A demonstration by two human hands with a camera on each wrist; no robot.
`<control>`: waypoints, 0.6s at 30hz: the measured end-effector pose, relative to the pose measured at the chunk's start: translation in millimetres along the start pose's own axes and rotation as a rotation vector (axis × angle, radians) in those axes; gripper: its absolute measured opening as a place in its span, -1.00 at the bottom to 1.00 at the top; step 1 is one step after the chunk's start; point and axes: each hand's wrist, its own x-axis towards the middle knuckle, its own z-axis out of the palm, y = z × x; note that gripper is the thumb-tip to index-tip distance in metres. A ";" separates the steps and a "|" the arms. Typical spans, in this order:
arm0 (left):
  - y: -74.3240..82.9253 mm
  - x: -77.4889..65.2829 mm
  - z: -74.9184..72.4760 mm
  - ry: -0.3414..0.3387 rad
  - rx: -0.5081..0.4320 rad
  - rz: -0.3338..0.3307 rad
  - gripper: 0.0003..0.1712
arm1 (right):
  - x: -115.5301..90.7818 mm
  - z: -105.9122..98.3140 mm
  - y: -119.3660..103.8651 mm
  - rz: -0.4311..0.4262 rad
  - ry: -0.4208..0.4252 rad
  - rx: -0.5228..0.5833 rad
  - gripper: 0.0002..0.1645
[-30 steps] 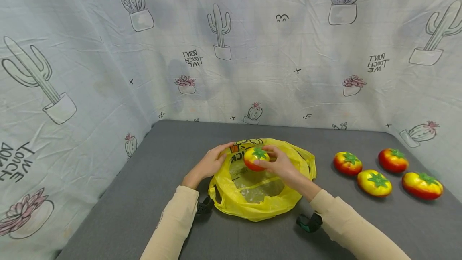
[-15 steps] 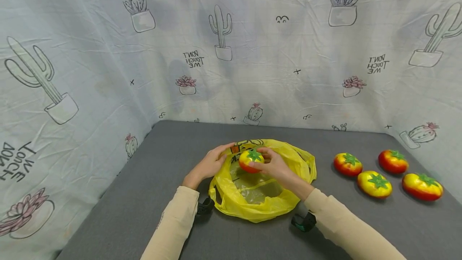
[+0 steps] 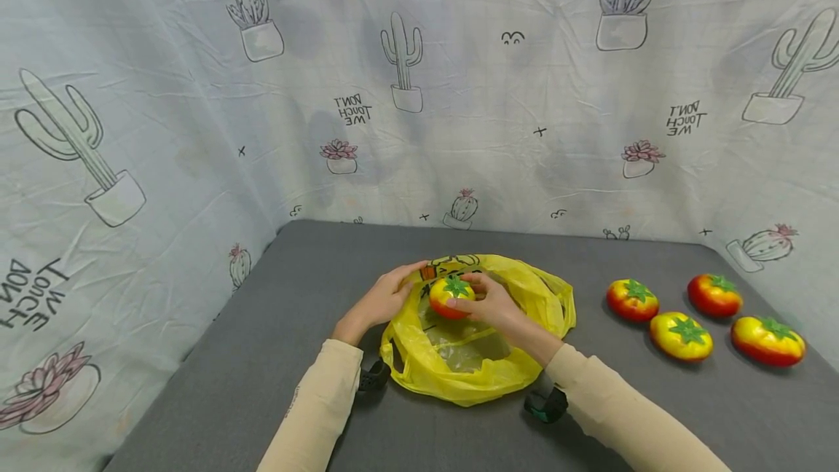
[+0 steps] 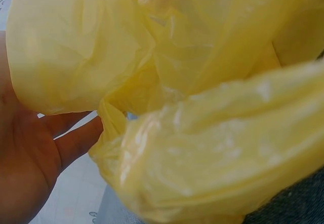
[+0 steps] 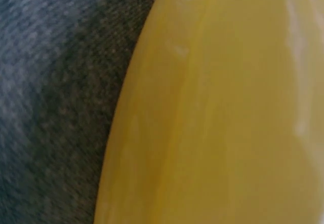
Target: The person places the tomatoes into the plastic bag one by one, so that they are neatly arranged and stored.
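Observation:
A yellow plastic bag sits on the grey table with its mouth spread wide. My left hand holds the bag's left rim; in the left wrist view the fingers of the left hand pass behind the yellow plastic. Over the mouth, my right hand grips a red-and-yellow toy tomato with a green leaf top, thumb on the near side. The right wrist view shows only the side of the bag beside grey cloth; the right hand is out of that picture.
Several more toy tomatoes lie grouped on the right: a rounder one, a mostly yellow one, a red one and a long one. A cactus-print curtain hangs behind the grey table.
My right hand has moved the toy tomato left and slightly down over the bag's mouth. The left hand has kept its place at the rim.

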 end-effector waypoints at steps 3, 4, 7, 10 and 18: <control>0.3 -0.3 -0.4 0.000 0.002 0.002 -0.45 | 1.9 1.8 0.7 -0.003 -0.005 0.005 -0.21; 0.2 -0.4 -0.4 -0.001 -0.003 0.003 -0.45 | 2.8 2.5 1.1 0.002 -0.004 0.006 -0.21; 0.3 -0.6 0.0 0.002 -0.009 -0.001 -0.45 | 5.9 4.6 3.8 0.001 -0.001 -0.014 -0.22; 0.0 -0.5 0.5 -0.001 -0.015 -0.008 -0.46 | 8.7 7.3 6.3 0.007 0.007 -0.031 -0.23; -0.9 1.3 1.1 0.005 0.008 0.013 -0.47 | 10.1 13.4 4.3 0.016 0.008 -0.019 -0.26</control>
